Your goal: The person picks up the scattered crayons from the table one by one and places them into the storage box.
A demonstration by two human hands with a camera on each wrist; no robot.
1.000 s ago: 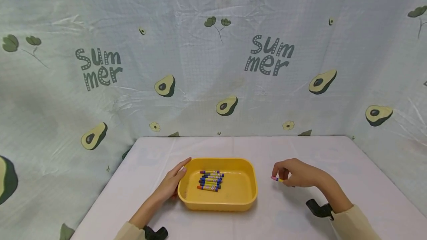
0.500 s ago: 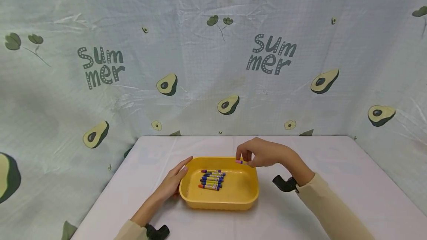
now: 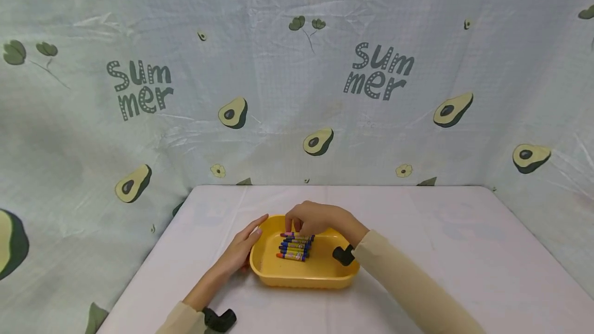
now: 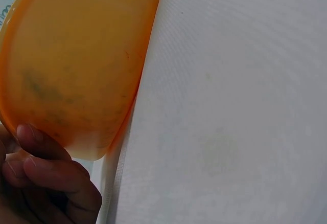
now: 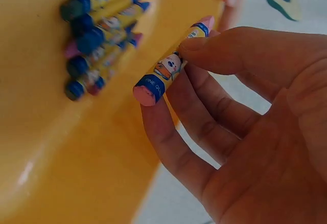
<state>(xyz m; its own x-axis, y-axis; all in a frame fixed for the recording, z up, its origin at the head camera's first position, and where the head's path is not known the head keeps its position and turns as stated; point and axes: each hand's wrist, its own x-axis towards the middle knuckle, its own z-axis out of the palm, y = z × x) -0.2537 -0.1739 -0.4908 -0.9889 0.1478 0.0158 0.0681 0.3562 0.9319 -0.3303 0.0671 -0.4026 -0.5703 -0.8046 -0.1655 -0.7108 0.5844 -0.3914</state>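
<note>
In the head view a yellow plastic tray [image 3: 303,281] stands on the table, bearing a row of several wax crayons [image 3: 294,247] with blue and yellow wrappers. My left hand [image 3: 237,249] grips the tray's left end, thumb at the rim; the left wrist view shows its curled fingers [image 4: 61,175] against the outer wall. Over the back of the tray, my right hand [image 3: 313,217] pinches a pink crayon [image 5: 166,66] between thumb and fingers. This crayon is held close over the far end of the row, which the hand partly covers.
A pale cloth covers the table [image 3: 417,251]. Behind it hangs a white sheet [image 3: 260,71] printed with avocados and lettering. Black wrist mounts [image 3: 343,255] are strapped to both wrists, the right one overhanging the tray's right half.
My right hand has carried the pink crayon leftward from the table right of the tray, across the rim, to the crayon row. My left hand has kept its hold on the tray.
</note>
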